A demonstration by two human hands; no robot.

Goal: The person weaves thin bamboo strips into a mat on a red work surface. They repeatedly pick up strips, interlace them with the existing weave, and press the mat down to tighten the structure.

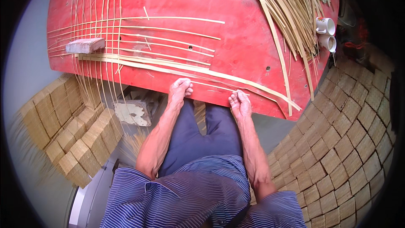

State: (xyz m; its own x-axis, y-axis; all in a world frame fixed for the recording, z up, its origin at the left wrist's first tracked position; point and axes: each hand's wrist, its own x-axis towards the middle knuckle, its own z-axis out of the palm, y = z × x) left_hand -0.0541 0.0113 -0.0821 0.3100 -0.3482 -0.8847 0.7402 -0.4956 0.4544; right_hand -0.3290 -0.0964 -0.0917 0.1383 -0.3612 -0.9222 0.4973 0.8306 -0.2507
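Pinching a thin bamboo strip [213,85] between bent fingers, we held it near its two ends, our grip narrow and closed on it at both sides. The strip lay in front of our body, just over the near edge of the red tabletop [244,46]. Its long axis ran crosswise, from the left hand [180,89] to the right hand [240,103], dipping slightly toward the right, and its right tip pointed past our fingers.

Our left hand was curled into a loose fist with the knuckles up; our right sat a little nearer to us, its fingers folded and the palm side partly showing. Both forearms rose from rolled-back striped sleeves [270,209], the left slanting inward to the right, the right slanting inward to the left.

Beyond the strip, a wider flat bamboo strip [236,79] ran in much the same direction. To the left, a lattice of crossed strips [113,27] lay under a brick [85,45]. At the upper right we had a bundle of bamboo strips [291,12], with two white mugs [325,25] just beside it. Square woven pieces [341,143] covered the ground on our right.
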